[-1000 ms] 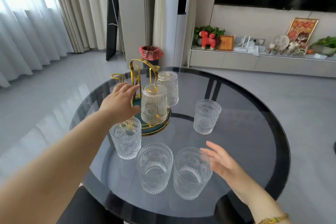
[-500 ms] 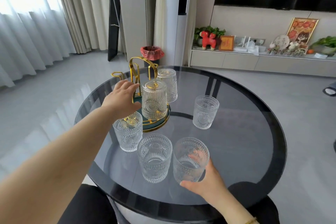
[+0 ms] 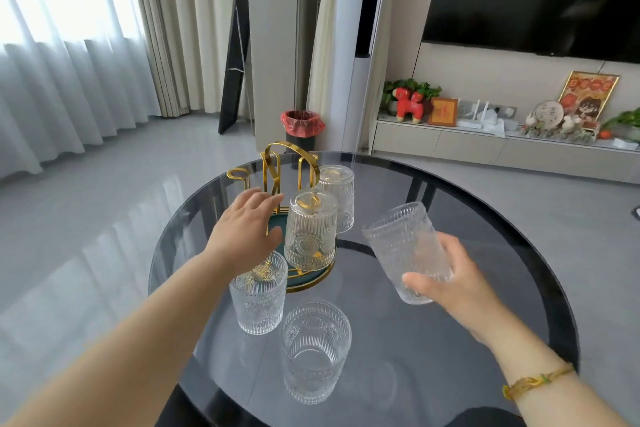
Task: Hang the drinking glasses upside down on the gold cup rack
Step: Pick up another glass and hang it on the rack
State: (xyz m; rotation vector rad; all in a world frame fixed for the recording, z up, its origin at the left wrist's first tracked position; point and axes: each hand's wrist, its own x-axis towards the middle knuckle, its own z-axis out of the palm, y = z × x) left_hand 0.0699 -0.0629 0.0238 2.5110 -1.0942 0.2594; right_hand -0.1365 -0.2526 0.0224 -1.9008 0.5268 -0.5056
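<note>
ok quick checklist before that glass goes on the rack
1. Grip: right hand holds the lifted glass near its base: ok.
2. Glass inverted: not ok, mouth tilts up and left.
3. Rack steadied: left hand is at it, contact cannot tell.
4. Free peg: bare gold loop at far left: ok.
5. Path: two hung glasses stand between: not ok, go around.
6. Remaining: two upright glasses still on the table.

The glass (image 3: pixel 408 250), previously standing on the surface (image 3: pixel 450 340), is now lifted clear and tilted in the right hand (image 3: pixel 450 282).
</note>
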